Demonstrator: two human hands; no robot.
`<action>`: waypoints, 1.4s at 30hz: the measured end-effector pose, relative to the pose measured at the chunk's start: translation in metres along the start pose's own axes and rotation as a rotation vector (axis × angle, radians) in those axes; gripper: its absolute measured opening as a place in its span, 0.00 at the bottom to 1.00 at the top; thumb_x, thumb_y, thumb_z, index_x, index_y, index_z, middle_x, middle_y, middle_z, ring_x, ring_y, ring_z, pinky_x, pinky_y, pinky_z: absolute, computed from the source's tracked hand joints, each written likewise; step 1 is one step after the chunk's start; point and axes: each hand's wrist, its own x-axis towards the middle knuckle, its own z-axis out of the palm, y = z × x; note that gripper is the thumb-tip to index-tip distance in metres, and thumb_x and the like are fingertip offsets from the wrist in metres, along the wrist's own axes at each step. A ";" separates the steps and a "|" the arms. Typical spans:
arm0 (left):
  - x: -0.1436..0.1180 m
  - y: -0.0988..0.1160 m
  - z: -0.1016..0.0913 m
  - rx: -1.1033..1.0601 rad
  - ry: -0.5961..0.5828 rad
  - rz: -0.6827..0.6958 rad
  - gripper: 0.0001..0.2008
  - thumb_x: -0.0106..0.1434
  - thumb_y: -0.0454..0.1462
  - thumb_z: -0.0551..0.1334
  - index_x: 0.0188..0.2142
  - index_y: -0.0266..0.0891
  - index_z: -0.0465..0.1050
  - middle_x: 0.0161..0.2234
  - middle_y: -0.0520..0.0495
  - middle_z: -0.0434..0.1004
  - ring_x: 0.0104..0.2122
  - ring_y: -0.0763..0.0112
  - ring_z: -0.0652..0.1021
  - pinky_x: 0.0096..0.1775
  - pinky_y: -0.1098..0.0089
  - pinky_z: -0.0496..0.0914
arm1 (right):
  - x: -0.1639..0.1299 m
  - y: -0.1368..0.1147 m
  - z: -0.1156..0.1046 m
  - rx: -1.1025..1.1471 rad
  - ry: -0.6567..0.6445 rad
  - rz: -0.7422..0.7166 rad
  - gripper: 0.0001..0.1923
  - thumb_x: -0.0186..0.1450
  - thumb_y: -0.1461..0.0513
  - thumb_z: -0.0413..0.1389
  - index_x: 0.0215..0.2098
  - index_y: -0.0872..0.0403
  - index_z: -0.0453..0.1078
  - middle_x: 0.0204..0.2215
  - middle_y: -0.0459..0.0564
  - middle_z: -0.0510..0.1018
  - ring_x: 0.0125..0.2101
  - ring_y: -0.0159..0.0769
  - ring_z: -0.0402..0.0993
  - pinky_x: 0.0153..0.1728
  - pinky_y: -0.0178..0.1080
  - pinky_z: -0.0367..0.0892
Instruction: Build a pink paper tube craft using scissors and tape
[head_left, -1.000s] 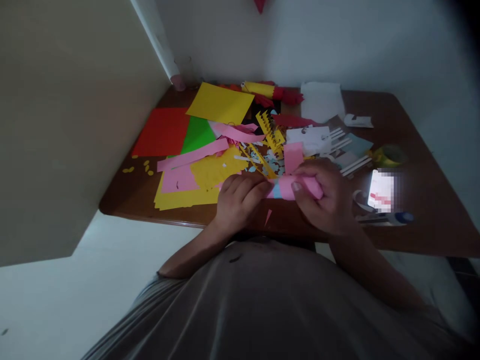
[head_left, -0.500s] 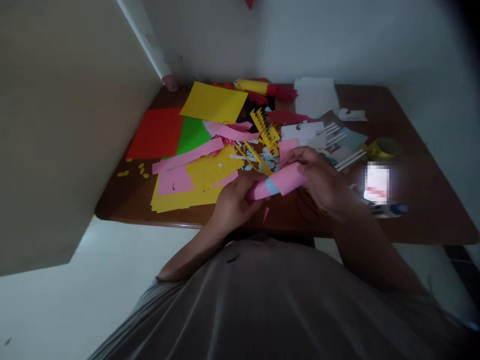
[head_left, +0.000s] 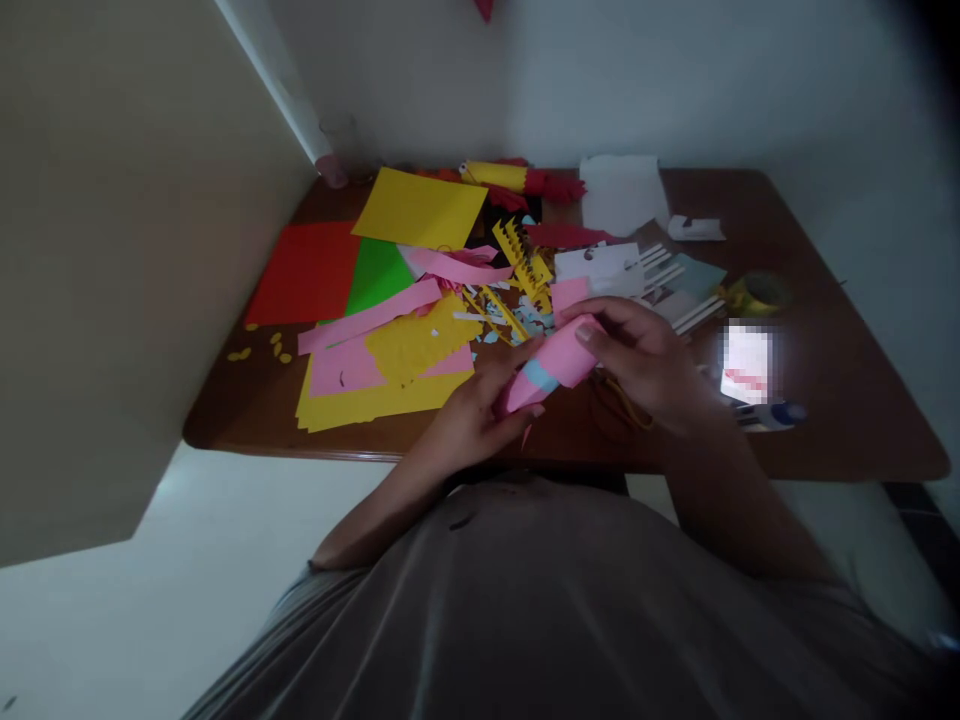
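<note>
Between my hands is a pink paper tube (head_left: 566, 352) with a light-blue band near its middle, tilted up to the right above the table's front edge. My left hand (head_left: 484, 405) is wrapped round its lower left end, thumb along the near side. At the upper right end, my right hand (head_left: 634, 355) grips the tube, its thumb pressed on the pink paper and its fingers behind. Just below the right hand lie what look like orange-handled scissors (head_left: 619, 405), partly hidden. Light-blue paper scraps (head_left: 532, 318) are scattered behind the tube.
On the brown table (head_left: 847, 400) are yellow sheets (head_left: 420, 205), a red sheet (head_left: 304, 270), a green sheet (head_left: 379, 275) and pink strips (head_left: 375, 312). At the right are white sticks (head_left: 697, 315), a tape roll (head_left: 757, 293), a lit phone (head_left: 748, 362) and a glue bottle (head_left: 780, 415). A wall stands behind.
The pink tube has tilted more steeply, its right end rising. My right thumb has come onto its near face, and my left thumb now shows along its lower side. The view has shifted slightly.
</note>
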 end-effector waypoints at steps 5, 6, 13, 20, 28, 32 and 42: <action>0.001 0.000 0.005 -0.090 -0.020 -0.011 0.41 0.79 0.41 0.73 0.85 0.54 0.61 0.75 0.36 0.79 0.69 0.49 0.83 0.67 0.51 0.80 | 0.000 0.002 0.011 -0.022 0.135 -0.052 0.20 0.75 0.42 0.70 0.48 0.48 0.87 0.44 0.50 0.89 0.42 0.43 0.83 0.42 0.44 0.77; 0.001 -0.001 0.007 -0.130 -0.028 -0.024 0.41 0.79 0.41 0.72 0.85 0.53 0.61 0.76 0.36 0.77 0.70 0.49 0.83 0.68 0.51 0.80 | 0.000 0.002 0.014 -0.030 0.166 -0.063 0.20 0.75 0.41 0.70 0.46 0.48 0.87 0.43 0.50 0.89 0.42 0.43 0.82 0.42 0.44 0.77; -0.002 -0.012 0.023 -0.382 -0.049 -0.017 0.45 0.77 0.43 0.74 0.86 0.55 0.59 0.82 0.39 0.68 0.79 0.45 0.73 0.79 0.46 0.69 | 0.002 0.007 0.028 0.029 0.308 -0.114 0.25 0.73 0.36 0.70 0.40 0.48 0.84 0.38 0.48 0.86 0.39 0.41 0.80 0.40 0.43 0.77; -0.005 -0.016 0.032 -0.513 0.014 -0.090 0.43 0.75 0.42 0.77 0.83 0.54 0.66 0.82 0.40 0.69 0.80 0.42 0.72 0.80 0.43 0.66 | -0.003 0.019 0.046 0.556 0.286 -0.015 0.35 0.64 0.41 0.79 0.62 0.41 0.76 0.41 0.46 0.87 0.42 0.45 0.85 0.45 0.46 0.80; -0.002 -0.018 0.035 -0.361 0.095 -0.014 0.41 0.77 0.42 0.75 0.84 0.52 0.65 0.80 0.38 0.72 0.78 0.45 0.74 0.79 0.42 0.69 | -0.010 0.013 0.059 0.763 -0.048 0.267 0.32 0.53 0.52 0.86 0.52 0.48 0.84 0.48 0.51 0.92 0.47 0.48 0.89 0.51 0.49 0.85; -0.002 -0.020 0.034 -0.224 0.099 0.048 0.40 0.77 0.43 0.74 0.84 0.52 0.64 0.77 0.38 0.76 0.76 0.42 0.76 0.78 0.41 0.70 | -0.010 0.004 0.058 0.754 -0.018 0.318 0.24 0.54 0.54 0.86 0.43 0.51 0.86 0.42 0.51 0.92 0.41 0.44 0.88 0.45 0.44 0.84; -0.004 -0.013 0.034 -0.052 0.192 0.121 0.51 0.74 0.46 0.78 0.86 0.53 0.53 0.78 0.31 0.71 0.66 0.50 0.85 0.59 0.55 0.86 | -0.012 0.006 0.057 0.842 -0.013 0.320 0.21 0.54 0.59 0.84 0.43 0.48 0.86 0.38 0.44 0.90 0.39 0.40 0.85 0.45 0.41 0.83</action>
